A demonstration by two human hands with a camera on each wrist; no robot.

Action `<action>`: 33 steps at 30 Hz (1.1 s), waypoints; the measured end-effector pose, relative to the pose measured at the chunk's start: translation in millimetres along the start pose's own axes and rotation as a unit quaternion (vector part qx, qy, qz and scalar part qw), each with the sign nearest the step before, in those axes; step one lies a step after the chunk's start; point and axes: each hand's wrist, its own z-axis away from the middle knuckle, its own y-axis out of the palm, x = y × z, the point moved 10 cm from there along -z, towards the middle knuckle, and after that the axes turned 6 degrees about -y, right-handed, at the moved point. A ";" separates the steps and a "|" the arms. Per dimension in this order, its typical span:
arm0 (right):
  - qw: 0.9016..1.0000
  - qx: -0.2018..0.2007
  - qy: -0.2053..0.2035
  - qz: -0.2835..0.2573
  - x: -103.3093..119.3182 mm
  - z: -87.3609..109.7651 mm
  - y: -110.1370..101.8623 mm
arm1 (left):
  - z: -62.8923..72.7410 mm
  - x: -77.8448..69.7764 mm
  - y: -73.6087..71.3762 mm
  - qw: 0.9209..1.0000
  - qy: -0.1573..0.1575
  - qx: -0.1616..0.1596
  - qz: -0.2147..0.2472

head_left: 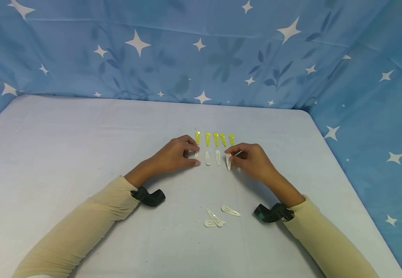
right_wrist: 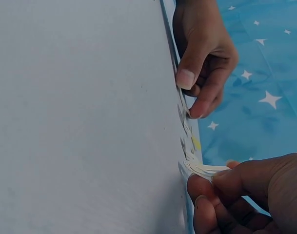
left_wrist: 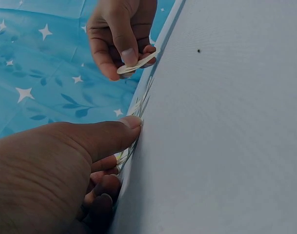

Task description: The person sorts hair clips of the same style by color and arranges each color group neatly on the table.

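Blue fabric backdrop [head_left: 173, 65], white stars and leaf prints, hanging behind the desk and down its right side. Desk [head_left: 65, 154] pale, matt, far corners rounded, a few dark specks on it. Beige sleeves [head_left: 86, 222] reach in from the near edge; black wrist devices [head_left: 148, 197] just beyond the cuffs. Right hand [head_left: 251, 158] pinches a white hair clip [head_left: 228, 162] between thumb and fingers at the right end of the white row. Left hand [head_left: 173, 154] has thumb and fingers parted either side of the leftmost white clip [head_left: 196, 155], partly hiding it; firm contact cannot be told. Between the hands, two white clips [head_left: 217, 157]. Beyond, five yellow clips [head_left: 216, 139] in a row. Nearer, three loose white clips [head_left: 231, 211], two overlapping
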 end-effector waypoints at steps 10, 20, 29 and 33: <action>1.000 -0.013 0.005 0.022 -6.1 -6.2 -0.9 | -1.9 -0.3 2.7 1.000 -0.002 0.003 -0.003; 1.000 -0.005 0.000 0.021 -10.4 -12.2 0.2 | -0.4 -1.5 2.2 1.000 -0.002 0.003 0.006; 0.999 0.007 0.022 0.025 -12.6 -12.3 0.7 | 0.0 -0.7 1.3 1.000 -0.001 0.001 0.004; 0.999 0.005 0.035 0.003 -12.2 -11.5 0.2 | 0.0 0.1 1.0 1.000 0.000 -0.001 0.005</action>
